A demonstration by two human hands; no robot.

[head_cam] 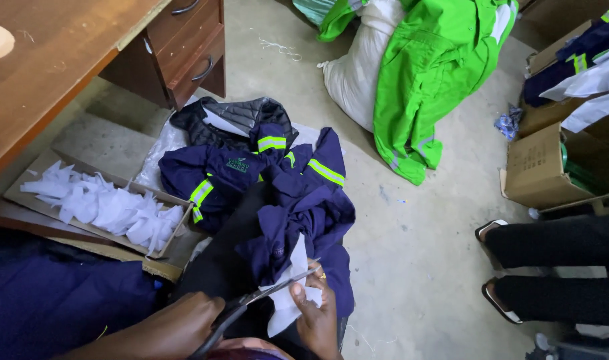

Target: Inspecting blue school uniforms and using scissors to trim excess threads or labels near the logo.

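Note:
My left hand point(174, 327) grips a pair of dark scissors point(278, 288) at the bottom of the view. Their blades are open and point up-right across a white fabric piece point(282, 315). My right hand point(318, 317), with a ring on one finger, pinches that white piece, which is attached to a navy work garment point(298, 220) draped over my lap. Beyond it, more navy jackets with lime reflective stripes point(214, 173) lie heaped on the floor.
A cardboard tray point(31, 180) holding several white fabric cut-offs sits at the left under a wooden desk point(51, 53) with drawers. A lime green coverall point(438, 67) lies over a white sack point(354, 73). Cardboard boxes point(538, 167) and another person's sandalled legs point(551, 243) are at the right.

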